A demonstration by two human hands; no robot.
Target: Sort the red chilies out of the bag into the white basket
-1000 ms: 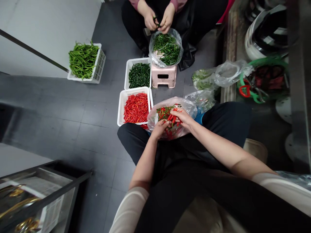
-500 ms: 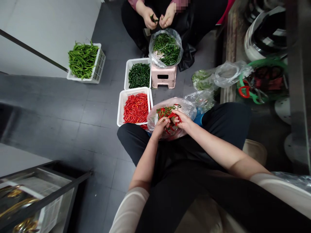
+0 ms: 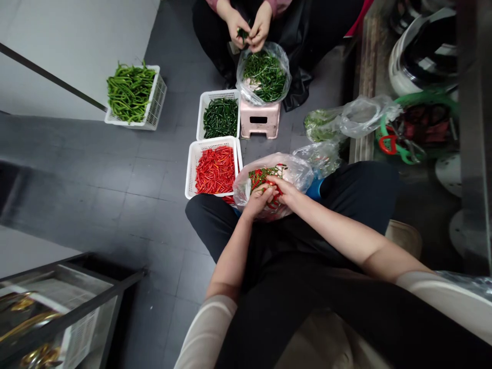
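Over an open plastic bag (image 3: 302, 169) of red chili peppers with green stems (image 3: 265, 175), my two hands meet between my knees. My left hand (image 3: 260, 201) is closed, its fingertips pinching at the stem end of a red chili pepper against the other hand. Several red chili peppers (image 3: 274, 201) show in and under my right hand (image 3: 287, 193), whose fingers are curled round them. The fingers partly hide what is between them. Left of the bag, touching its side, stands a white basket (image 3: 191, 171) heaped with stemless red chilies (image 3: 215, 170).
Behind the red chilies is a white basket (image 3: 200, 115) of dark green chilies. A pink stool (image 3: 265, 128) bears a bag of green chilies (image 3: 269, 77) below a co-worker's hands (image 3: 246, 31). Another basket (image 3: 154, 100) stands far left; a metal shelf (image 3: 363, 138) runs along the right.
My left hand has moved slightly right and up, so its fingertips now meet my right hand. The co-worker's hands have come together.
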